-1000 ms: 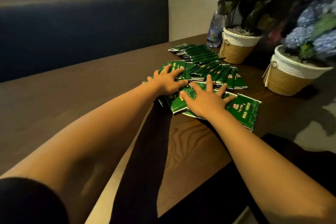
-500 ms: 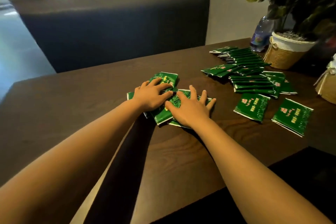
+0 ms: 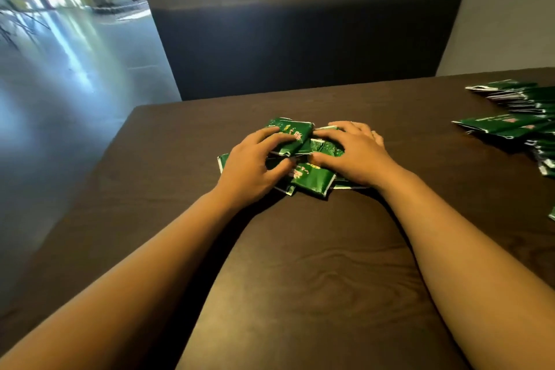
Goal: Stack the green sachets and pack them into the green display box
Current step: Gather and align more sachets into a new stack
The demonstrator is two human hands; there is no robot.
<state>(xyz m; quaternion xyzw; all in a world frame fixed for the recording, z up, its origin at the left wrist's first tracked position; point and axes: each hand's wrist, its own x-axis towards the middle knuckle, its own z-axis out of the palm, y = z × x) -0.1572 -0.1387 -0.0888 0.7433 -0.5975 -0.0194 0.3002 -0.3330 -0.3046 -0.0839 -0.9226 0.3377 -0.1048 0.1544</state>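
our left hand [image 3: 250, 167] and right hand [image 3: 354, 155], fingers curled, grip a loose pile of sachets [image 3: 310, 173] mid-table [image 3: 300, 249]; more sachets [image 3: 510, 123] lie far right.

**A:** so what's everything sitting on?

**B:** dark brown wood-grain table [image 3: 300, 279]. A messy little pile of green sachets [image 3: 312, 179] lies right on it, under and between the fingers of the left hand [image 3: 249, 165] and the right hand [image 3: 357, 156].

**A:** anything else on there?

**B:** yeah, a second spread of green sachets [image 3: 510, 123] well off to the right of the right-hand fingers, near the table's far right edge, kinda blurry.
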